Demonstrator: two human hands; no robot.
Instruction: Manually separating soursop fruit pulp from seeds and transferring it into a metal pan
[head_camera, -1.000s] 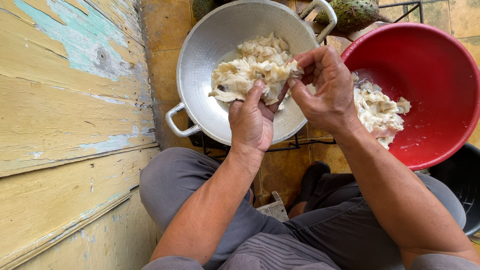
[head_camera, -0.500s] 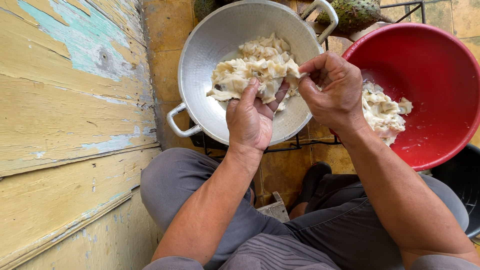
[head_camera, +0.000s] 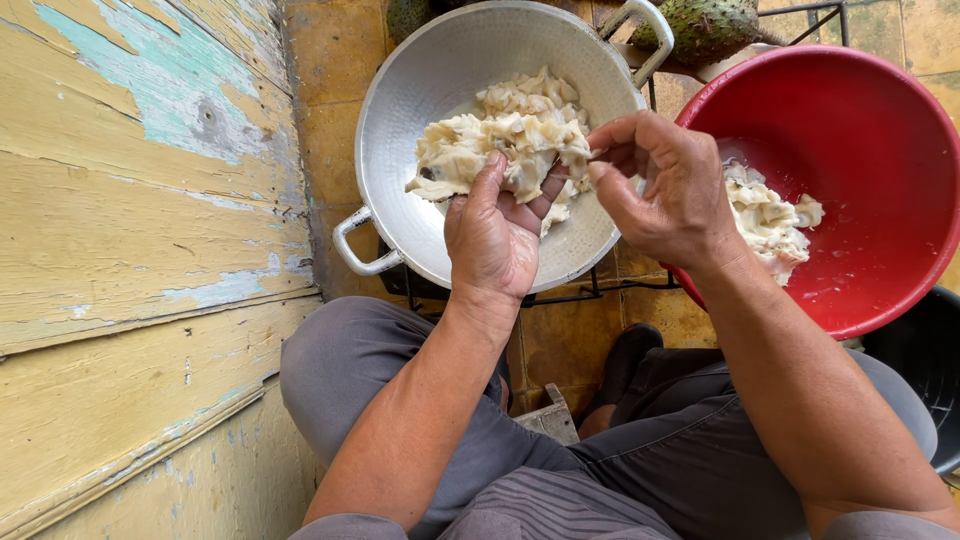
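We are in the middle of picking apart a lump of pale fruit pulp (head_camera: 470, 160) over the metal pan (head_camera: 400, 110). Our left hand (head_camera: 495, 235) cups the lump from beneath, fingers curled up and clamped on its near side, thumb pressed against the flesh. Our right hand (head_camera: 665, 185) has thumb and fingertips pinched together on a small bit at the lump's right end, just where the two hands meet. The lump sits above the pan's middle, touching or just over the heap of pulp already lying there; we cannot tell which. Its long axis runs roughly left to right across the view, the tapering end pointing left toward the pan's near handle (head_camera: 355, 245), the thicker end toward the right hand. As we judge it, the next move calls for a firm but gentle pull by the pinching fingers while the left hand holds steady. More pulp (head_camera: 765, 215) rests in the red basin (head_camera: 880, 150) on the right, beside a green spiky fruit (head_camera: 705, 25)
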